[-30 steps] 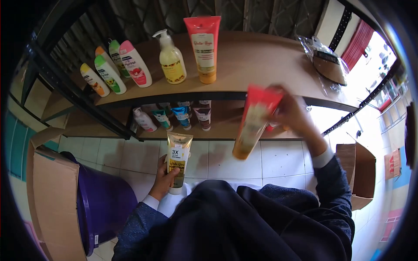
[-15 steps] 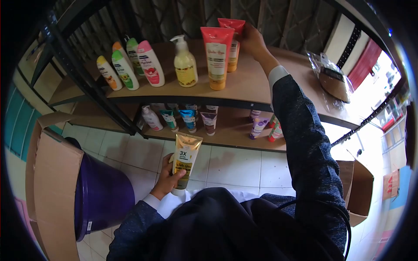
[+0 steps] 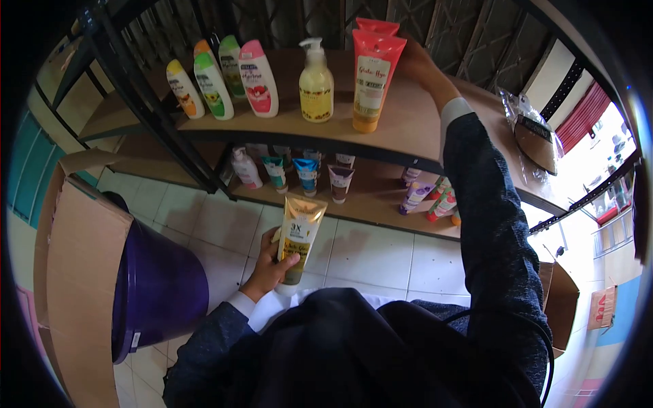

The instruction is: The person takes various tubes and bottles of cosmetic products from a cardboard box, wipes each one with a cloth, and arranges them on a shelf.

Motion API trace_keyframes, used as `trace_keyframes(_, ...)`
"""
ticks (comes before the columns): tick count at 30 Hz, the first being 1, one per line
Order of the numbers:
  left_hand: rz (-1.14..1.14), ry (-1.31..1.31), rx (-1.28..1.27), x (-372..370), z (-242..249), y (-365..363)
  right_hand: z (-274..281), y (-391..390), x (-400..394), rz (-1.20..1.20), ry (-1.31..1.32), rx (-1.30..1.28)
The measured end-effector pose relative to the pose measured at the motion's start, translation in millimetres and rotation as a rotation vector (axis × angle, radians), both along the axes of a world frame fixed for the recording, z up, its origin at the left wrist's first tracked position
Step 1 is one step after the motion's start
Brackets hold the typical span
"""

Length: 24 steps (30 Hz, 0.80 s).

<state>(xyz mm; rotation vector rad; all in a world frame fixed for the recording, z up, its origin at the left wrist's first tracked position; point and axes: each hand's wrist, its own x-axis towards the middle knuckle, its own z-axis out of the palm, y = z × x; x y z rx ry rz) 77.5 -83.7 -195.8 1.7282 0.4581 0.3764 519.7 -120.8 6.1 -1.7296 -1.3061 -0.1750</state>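
Note:
My left hand (image 3: pixel 272 266) is wrapped around a gold and white body serum tube (image 3: pixel 303 231), held cap down above the floor in front of the shelves. On the upper shelf stands a red and orange lotion tube (image 3: pixel 374 81) on its cap. Directly behind it is a second red-topped tube (image 3: pixel 376 26), mostly hidden. My right hand (image 3: pixel 423 66) reaches in from the right and is closed at the side of this rear tube. Its fingertips are hidden behind the front one. To the left stands a yellow pump bottle (image 3: pixel 317 88).
Several lotion bottles (image 3: pixel 258 85) stand left on the upper shelf (image 3: pixel 286 129). Smaller tubes (image 3: pixel 307 177) line the lower shelf. A plastic-wrapped brush-like item (image 3: pixel 534 143) lies at right. A purple bin (image 3: pixel 166 292) and cardboard box (image 3: pixel 81 272) stand at left.
The rear red tube has shifted left with my right hand, now lining up behind the front tube. My left hand still holds the gold tube. The whole view has shifted slightly.

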Motion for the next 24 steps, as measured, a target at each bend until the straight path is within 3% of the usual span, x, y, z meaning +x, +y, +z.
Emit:
trace_keyframes(2, 0.051, 0.035, -0.187, 1.2, 11.4, -5.8, -26.4, -6.0, 30.1, -0.415, -0.036, 0.074)
trace_keyframes(4, 0.083, 0.105, -0.255, 1.5, 8.8, -6.4, -16.4, -58.5, -31.0, -0.522, -0.033, 0.410)
trace_keyframes(6, 0.159, -0.001, -0.006, 5.1, -9.5, -3.1, -51.3, -91.7, -104.4, -0.250, -0.054, 0.493)
trace_keyframes(7, 0.135, 0.042, -0.061, 7.5, 3.5, -7.8, -89.7, -103.1, -140.6, -0.146, 0.026, 0.164)
trace_keyframes(8, 0.144, 0.054, -0.070, 12.3, 1.3, -9.7, -90.9, -114.9, -194.7, 0.135, -0.065, -0.172)
trace_keyframes(9, 0.137, 0.047, -0.040, 16.1, -2.1, -12.1, -127.2, -121.9, -217.7, 0.378, 0.253, -0.433)
trace_keyframes(10, 0.128, 0.035, -0.005, 20.1, -4.3, -16.3, -147.5, -124.9, -246.6, 0.351, 0.437, -0.507)
trace_keyframes(12, 0.115, 0.033, -0.216, 27.2, 2.7, -29.2, -171.2, -119.4, -267.7, 0.361, 0.705, -0.594)
trace_keyframes(13, 0.085, 0.001, 0.071, 30.9, -7.9, -29.3, -174.5, -116.0, -270.3, 0.358, 0.705, -0.592)
trace_keyframes(15, 0.082, -0.004, 0.506, 34.1, -18.3, -28.1, -176.8, -112.3, -273.8, 0.443, 1.073, -0.614)
trace_keyframes(19, 0.130, 0.131, 0.641, 32.8, -26.6, -27.5, -208.5, -116.1, -273.2, 0.415, 1.239, -0.407)
trace_keyframes(21, 0.162, 0.168, 0.420, 29.6, -29.8, -26.2, -223.7, -117.4, -264.4, 0.479, 1.253, -0.422)
trace_keyframes(24, 0.195, 0.180, 0.444, 26.8, -39.6, -15.4, -248.8, -122.4, -249.2, 0.361, 1.199, -0.304)
